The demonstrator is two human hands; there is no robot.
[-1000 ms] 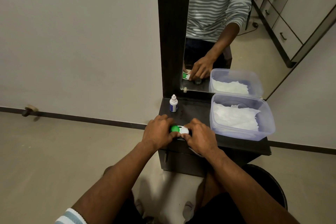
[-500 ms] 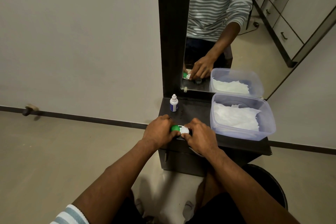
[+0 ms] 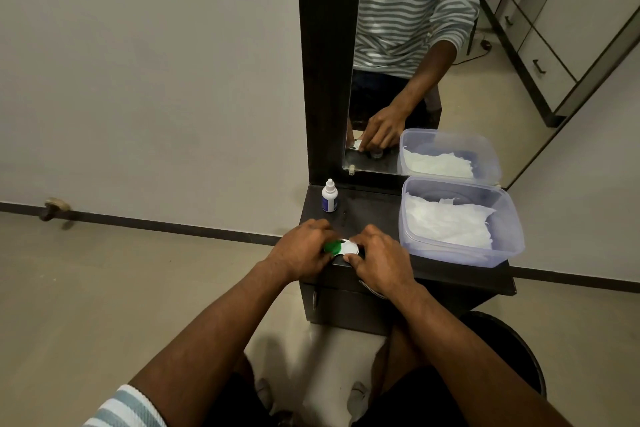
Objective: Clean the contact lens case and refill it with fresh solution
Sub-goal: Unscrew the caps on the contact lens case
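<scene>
Two hands | left hand (image 3: 300, 252), right hand (image 3: 381, 262) grip lens case (image 3: 341, 247) between (caps apparently on)

Striped top, bare forearms

A grey-and-white striped sleeve (image 3: 126, 407) sits pushed up the left arm; both forearms are bare, without rings.

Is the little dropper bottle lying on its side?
No, the dropper bottle stands upright on the dark shelf, cap on, behind both hands.

light: soft, dim indoor | shadows: faint | focus: sharp | edges: wide-angle bowing | glare: none
</scene>
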